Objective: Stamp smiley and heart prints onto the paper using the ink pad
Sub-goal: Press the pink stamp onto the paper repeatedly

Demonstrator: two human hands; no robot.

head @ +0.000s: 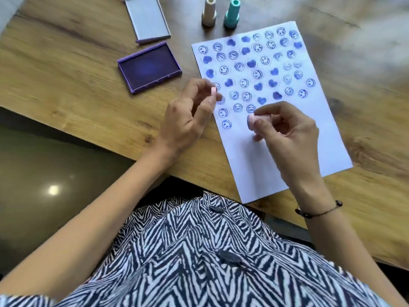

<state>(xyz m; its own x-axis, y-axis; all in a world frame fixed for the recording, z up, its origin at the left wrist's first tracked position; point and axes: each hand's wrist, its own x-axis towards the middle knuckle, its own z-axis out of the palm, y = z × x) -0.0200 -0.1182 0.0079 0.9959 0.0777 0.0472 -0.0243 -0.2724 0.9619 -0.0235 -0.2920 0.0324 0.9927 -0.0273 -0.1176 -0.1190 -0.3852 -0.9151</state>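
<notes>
A white paper (287,173) lies on the wooden table, its upper half covered with several blue smiley and heart prints. My right hand (290,136) hovers over the paper's middle and pinches a small pink stamp (251,123), whose round end points left. At the paper's left edge, my left hand (188,116) holds a tiny pink piece (213,90) between thumb and fingertips. The open purple ink pad (149,69) sits to the left of the paper, just above my left hand.
The ink pad's grey lid (147,18) lies at the back. A beige stamp (209,13) and a teal stamp (232,14) stand upright beyond the paper's top edge. The table's front edge (88,127) runs diagonally below my left hand.
</notes>
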